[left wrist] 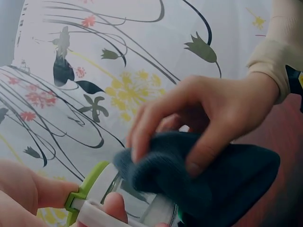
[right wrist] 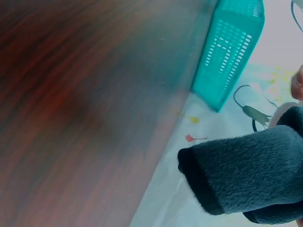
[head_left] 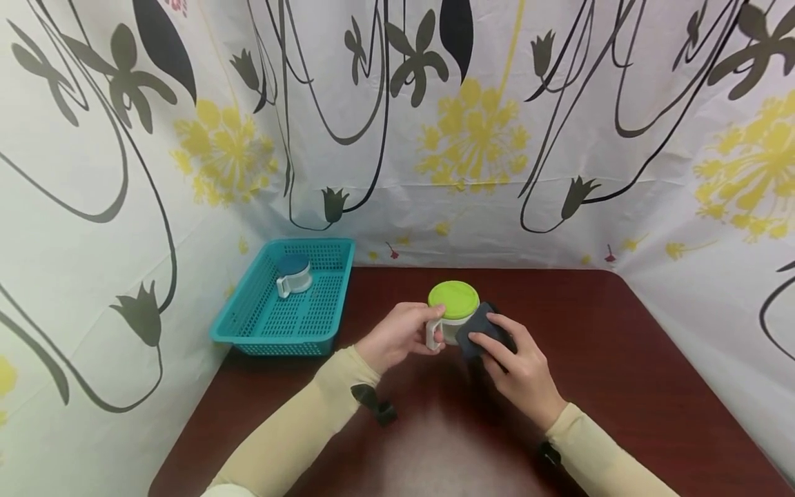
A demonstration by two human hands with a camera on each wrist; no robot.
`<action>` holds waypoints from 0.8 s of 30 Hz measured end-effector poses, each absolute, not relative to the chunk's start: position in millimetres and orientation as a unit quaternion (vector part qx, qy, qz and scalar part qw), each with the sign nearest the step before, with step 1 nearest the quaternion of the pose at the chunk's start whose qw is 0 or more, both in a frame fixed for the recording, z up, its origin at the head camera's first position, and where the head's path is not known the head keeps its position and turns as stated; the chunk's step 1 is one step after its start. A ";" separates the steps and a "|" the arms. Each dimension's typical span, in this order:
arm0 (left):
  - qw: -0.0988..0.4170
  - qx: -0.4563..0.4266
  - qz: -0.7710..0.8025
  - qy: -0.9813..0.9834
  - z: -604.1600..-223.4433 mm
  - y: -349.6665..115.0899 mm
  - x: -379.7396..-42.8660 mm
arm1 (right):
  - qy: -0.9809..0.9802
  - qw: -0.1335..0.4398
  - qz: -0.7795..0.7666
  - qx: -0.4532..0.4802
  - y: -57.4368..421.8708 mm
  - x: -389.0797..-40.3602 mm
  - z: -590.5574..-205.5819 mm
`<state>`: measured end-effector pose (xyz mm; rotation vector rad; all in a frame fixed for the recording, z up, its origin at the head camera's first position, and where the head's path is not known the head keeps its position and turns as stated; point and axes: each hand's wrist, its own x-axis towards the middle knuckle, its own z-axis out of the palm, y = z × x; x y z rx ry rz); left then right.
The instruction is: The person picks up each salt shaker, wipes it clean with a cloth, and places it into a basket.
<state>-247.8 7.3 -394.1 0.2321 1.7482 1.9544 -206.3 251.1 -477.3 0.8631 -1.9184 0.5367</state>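
A floral curtain point(head_left: 404, 159) hangs behind and to the left of the dark reddish table point(head_left: 584, 359), whose far edge runs close along it; the tabletop reaches from the hands out to its right edge. The teal, perforated basket point(head_left: 282, 346) sits at the table's far left corner, well apart from the hands, and contains one blue-lidded jar point(head_left: 298, 277) with a white handle. The right hand point(head_left: 524, 373) pinches a folded dark blue-grey cloth point(head_left: 472, 328) between thumb and fingers, against the side of a green-lidded jar point(head_left: 456, 313). The left hand point(head_left: 400, 335) grips that jar, thumb on the lid's rim and fingers curled through its white handle point(head_left: 431, 336). The jar is in front of the person, near the middle of the table; its body is see-through, though the contents cannot be told, nor whether its base touches the tabletop.
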 end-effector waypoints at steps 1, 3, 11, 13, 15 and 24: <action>0.256 0.086 0.715 0.644 -395.1 7.1 -247.5 | -0.777 0.470 0.225 0.352 250.5 -206.3 -475.6; 0.267 0.089 0.709 0.646 -397.3 6.6 -247.2 | -0.768 0.474 0.245 0.355 249.1 -206.5 -471.8; 0.282 0.101 0.709 0.639 -402.3 3.5 -247.6 | -0.761 0.458 0.284 0.360 246.6 -207.0 -458.5; 0.282 0.100 0.709 0.639 -402.7 1.7 -247.7 | -0.760 0.457 0.283 0.364 246.5 -207.4 -458.9; 0.282 0.098 0.709 0.639 -403.0 0.1 -247.8 | -0.759 0.455 0.285 0.367 246.6 -208.6 -461.2; 0.263 0.098 0.704 0.653 -404.2 -6.4 -250.6 | -0.765 0.399 0.352 0.362 253.0 -218.8 -489.4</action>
